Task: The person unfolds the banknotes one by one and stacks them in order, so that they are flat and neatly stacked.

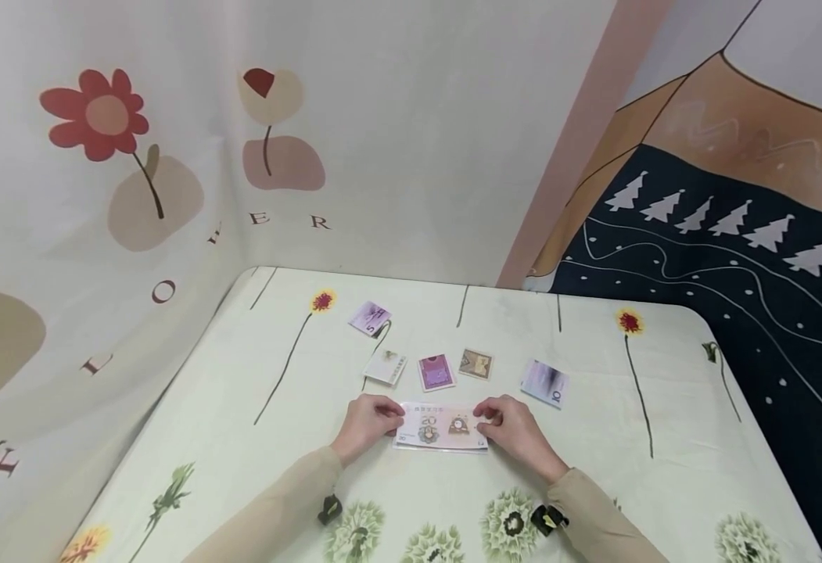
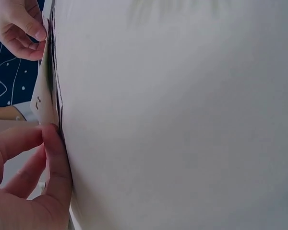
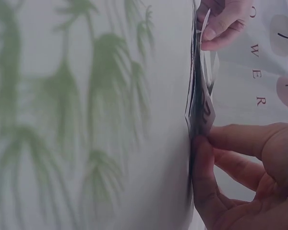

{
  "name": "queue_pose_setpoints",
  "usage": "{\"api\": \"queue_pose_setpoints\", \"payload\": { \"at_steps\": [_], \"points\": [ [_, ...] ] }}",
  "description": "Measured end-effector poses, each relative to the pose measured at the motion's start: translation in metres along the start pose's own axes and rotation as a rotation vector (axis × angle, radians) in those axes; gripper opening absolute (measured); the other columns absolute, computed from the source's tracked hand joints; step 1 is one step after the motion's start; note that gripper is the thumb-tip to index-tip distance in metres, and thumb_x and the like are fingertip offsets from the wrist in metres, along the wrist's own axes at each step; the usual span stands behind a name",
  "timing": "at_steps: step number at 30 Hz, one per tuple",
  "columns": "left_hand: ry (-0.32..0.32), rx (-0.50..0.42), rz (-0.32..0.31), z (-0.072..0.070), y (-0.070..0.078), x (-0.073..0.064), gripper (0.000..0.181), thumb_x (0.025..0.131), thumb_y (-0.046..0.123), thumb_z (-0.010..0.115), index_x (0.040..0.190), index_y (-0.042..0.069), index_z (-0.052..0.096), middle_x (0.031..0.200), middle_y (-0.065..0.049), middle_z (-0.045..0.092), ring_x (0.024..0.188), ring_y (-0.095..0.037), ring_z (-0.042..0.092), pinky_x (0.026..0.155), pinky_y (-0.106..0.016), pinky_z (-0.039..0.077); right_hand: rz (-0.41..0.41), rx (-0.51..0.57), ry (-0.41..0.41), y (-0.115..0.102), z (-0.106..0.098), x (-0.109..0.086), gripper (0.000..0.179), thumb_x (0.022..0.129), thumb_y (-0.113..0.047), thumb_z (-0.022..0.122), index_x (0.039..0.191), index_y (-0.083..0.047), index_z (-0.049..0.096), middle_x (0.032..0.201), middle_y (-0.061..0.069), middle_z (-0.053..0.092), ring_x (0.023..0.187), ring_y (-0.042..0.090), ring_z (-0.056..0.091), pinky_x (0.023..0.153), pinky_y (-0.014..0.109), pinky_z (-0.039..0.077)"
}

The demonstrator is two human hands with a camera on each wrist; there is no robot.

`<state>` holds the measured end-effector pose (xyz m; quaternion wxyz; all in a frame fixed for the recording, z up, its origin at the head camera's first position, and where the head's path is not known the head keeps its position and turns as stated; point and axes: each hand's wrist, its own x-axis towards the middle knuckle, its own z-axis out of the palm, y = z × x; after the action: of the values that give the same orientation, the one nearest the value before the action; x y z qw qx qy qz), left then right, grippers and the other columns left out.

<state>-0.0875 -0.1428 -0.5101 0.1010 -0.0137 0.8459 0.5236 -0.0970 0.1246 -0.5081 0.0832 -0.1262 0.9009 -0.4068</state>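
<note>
A pale pink play banknote (image 1: 442, 428) with cartoon figures lies lengthwise before me on the table, on top of other thin sheets whose edges show below it. My left hand (image 1: 367, 424) pinches its left end between thumb and fingers. At the opposite end my right hand (image 1: 521, 435) pinches the note the same way. From the left wrist view, the note (image 2: 44, 98) lifts slightly off the layers beneath. The right wrist view shows part of a number on the note (image 3: 206, 112), with my right thumb and finger at its near corner.
Beyond the hands lie small notes: a purple one marked 5 (image 1: 370, 318), a pale one (image 1: 385, 367), a deep purple one (image 1: 436, 373), a brown one (image 1: 476, 364) and one marked 10 (image 1: 545, 383). A flowered cloth (image 1: 227, 469) covers the table; curtains hang behind.
</note>
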Motion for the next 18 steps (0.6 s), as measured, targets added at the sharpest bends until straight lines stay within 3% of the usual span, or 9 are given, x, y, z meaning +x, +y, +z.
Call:
{"api": "queue_pose_setpoints", "payload": {
  "at_steps": [8,18],
  "points": [
    [-0.022,0.099,0.021,-0.004,0.004,0.005,0.010,0.075,-0.006,0.073,0.082,0.000,0.074,0.071,-0.002,0.067,0.062,-0.010,0.060,0.057,-0.023,0.053,-0.040,0.000,-0.024,0.002,-0.002,0.004,0.017,0.076,0.001,0.075,0.087,-0.010,0.069,0.078,0.000,0.050,0.066,0.012,0.047,0.060,0.026,0.042],
    [-0.107,0.126,0.008,-0.012,0.006,0.010,0.008,0.074,0.001,0.074,0.082,0.002,0.074,0.070,0.001,0.066,0.060,-0.009,0.059,0.058,-0.023,0.052,-0.040,-0.025,-0.028,-0.001,0.000,0.003,0.023,0.071,0.002,0.075,0.089,-0.010,0.067,0.079,0.000,0.049,0.066,0.012,0.046,0.061,0.026,0.041]
  ]
}}
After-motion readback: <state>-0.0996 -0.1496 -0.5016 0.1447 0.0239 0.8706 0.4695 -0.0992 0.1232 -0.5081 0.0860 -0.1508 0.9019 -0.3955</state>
